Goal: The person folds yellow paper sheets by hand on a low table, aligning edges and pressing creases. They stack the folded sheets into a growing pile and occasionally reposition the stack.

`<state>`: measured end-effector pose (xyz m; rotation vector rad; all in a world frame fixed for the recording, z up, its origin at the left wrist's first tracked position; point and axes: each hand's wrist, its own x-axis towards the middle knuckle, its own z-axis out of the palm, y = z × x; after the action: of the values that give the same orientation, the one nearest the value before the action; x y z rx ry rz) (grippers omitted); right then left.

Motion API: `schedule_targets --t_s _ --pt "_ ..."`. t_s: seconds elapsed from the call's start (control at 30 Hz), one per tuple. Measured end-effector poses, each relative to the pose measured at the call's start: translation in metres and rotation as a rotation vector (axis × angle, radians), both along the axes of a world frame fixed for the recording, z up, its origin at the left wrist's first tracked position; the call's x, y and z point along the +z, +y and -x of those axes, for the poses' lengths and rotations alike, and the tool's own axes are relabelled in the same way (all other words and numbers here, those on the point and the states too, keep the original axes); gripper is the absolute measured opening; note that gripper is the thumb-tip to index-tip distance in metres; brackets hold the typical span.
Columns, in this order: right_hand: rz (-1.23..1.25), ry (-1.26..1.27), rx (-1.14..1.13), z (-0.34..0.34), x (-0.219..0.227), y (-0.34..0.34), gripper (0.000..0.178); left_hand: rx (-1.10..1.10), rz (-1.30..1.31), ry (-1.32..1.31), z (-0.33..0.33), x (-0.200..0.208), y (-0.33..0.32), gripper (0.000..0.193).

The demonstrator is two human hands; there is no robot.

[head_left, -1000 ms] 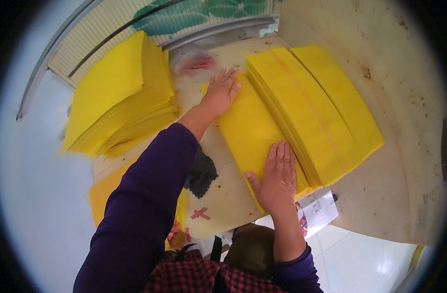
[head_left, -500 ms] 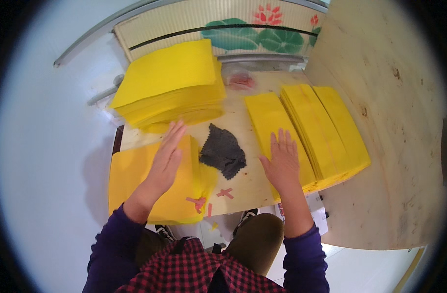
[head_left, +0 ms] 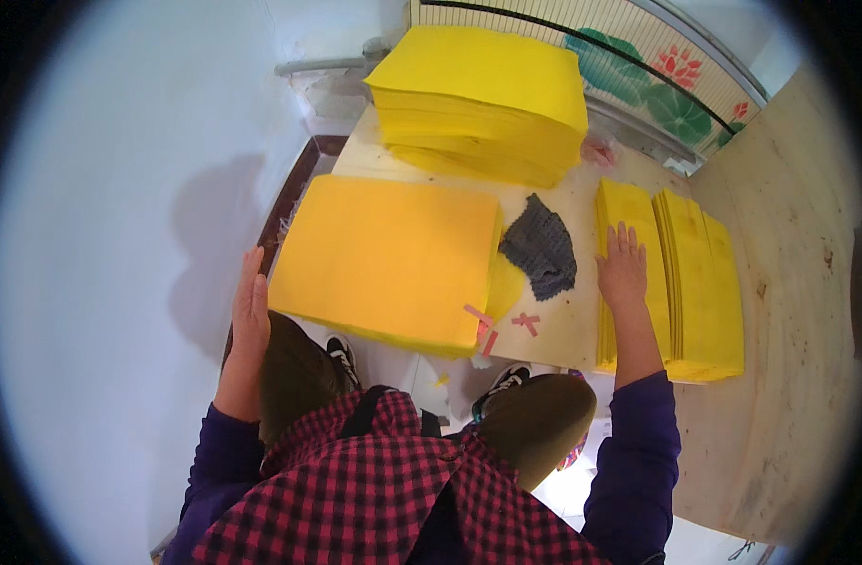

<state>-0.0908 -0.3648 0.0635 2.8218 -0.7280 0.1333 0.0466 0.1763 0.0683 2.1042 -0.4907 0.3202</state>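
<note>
My left hand (head_left: 251, 315) is upright with its fingers stretched out, close to the left corner of a thick stack of orange-yellow sheets (head_left: 384, 254). Whether it touches that stack I cannot tell. My right hand (head_left: 624, 268) lies flat, fingers extended, on the leftmost of the folded yellow bundles (head_left: 629, 207). A crumpled dark grey cloth (head_left: 541, 247) with zigzag edges rests between the two hands. Small pink strips (head_left: 526, 324) lie near the front edge, some at the stack's right corner.
A taller stack of yellow sheets (head_left: 483, 108) stands at the back of the wooden table (head_left: 582, 330). Behind it is a slatted panel (head_left: 619, 66) painted with lotus flowers. A clear bag with something pink (head_left: 599, 151) sits beside it. A wooden board (head_left: 780, 282) rises at the right, a white wall (head_left: 120, 235) at the left.
My left hand has moved from over the near stack to beside its left corner. My right hand stays flat on the folded bundle. The view has turned leftward.
</note>
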Motion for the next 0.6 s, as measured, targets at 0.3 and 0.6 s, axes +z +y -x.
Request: schedule_targets --t_s 0.3,0.6 --pt "-0.922 -0.457 0.257 0.018 -0.012 0.144 0.027 0.001 -0.025 0.034 0.012 -0.022 0.025 0.041" --pt "-0.908 -0.506 0.186 0.028 -0.030 0.188 0.026 -0.397 -0.107 -0.037 0.045 -0.039 -0.017 0.043"
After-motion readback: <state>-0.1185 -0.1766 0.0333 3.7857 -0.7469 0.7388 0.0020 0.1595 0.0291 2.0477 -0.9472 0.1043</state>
